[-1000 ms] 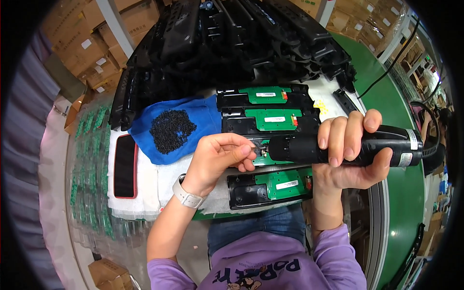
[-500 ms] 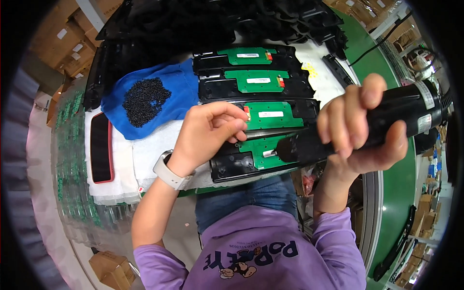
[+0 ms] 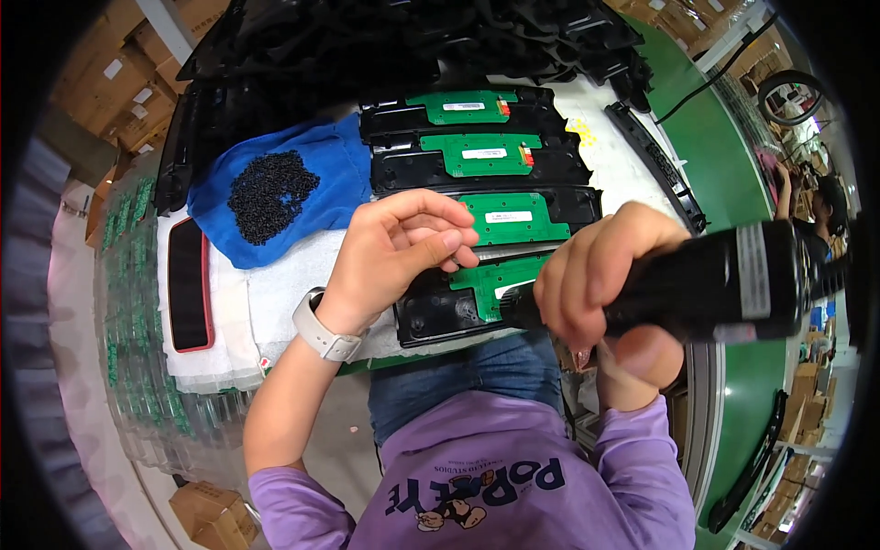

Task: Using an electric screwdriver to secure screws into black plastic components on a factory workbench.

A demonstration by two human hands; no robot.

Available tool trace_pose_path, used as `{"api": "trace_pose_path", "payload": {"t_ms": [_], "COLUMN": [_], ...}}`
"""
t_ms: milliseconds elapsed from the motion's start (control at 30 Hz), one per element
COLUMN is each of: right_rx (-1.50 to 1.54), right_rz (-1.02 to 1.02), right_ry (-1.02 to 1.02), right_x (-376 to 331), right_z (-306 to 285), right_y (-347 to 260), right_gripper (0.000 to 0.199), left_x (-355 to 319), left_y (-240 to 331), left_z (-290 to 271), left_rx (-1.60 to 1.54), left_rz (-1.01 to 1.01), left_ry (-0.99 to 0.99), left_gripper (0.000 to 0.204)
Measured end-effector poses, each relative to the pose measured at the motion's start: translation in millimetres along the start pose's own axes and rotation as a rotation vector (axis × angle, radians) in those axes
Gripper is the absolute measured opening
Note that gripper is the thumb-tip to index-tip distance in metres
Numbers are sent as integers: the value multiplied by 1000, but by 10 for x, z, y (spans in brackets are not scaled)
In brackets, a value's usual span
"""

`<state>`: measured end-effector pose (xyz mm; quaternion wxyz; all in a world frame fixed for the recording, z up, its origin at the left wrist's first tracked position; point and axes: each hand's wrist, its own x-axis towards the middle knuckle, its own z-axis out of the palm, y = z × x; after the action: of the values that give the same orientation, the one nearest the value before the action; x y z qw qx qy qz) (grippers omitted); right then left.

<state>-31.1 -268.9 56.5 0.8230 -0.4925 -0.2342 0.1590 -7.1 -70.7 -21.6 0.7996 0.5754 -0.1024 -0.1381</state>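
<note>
Gripping electric screwdriver (image 3: 706, 284) in right hand (image 3: 600, 275), above circuit board (image 3: 490, 280)

Your table (image 3: 600, 124) carries white foam padding (image 3: 275, 293), a blue cloth (image 3: 325, 170) heaped with black screws (image 3: 266, 192), and four black housings (image 3: 477, 160) with green boards.

A blue cloth (image 3: 316, 188) on the counter (image 3: 284, 284) carries a heap of small black screws (image 3: 266, 192). Left of it lies a black pad with a red rim (image 3: 186, 284). Cardboard boxes (image 3: 119, 82) stand beyond, and black plastic housings (image 3: 412, 41) pile up at the far edge.
</note>
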Motion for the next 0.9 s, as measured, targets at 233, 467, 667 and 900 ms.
{"api": "trace_pose_path", "payload": {"t_ms": [233, 467, 667, 900], "right_rx": [-226, -47, 112, 288], "right_rz": [-83, -81, -392, -615], "right_ry": [-113, -136, -202, -14], "right_x": [145, 85, 323, 427], "right_z": [-41, -34, -328, -463], "right_y": [81, 44, 65, 45], "right_gripper": [33, 34, 39, 43], "left_x": [4, 19, 12, -26], "left_y": [-9, 31, 24, 62], "left_z": [-4, 8, -22, -47], "left_rx": [-46, -56, -52, -86], "left_rz": [-54, -48, -36, -78], "left_ry": [82, 111, 74, -30], "left_gripper": [14, 13, 13, 13]}}
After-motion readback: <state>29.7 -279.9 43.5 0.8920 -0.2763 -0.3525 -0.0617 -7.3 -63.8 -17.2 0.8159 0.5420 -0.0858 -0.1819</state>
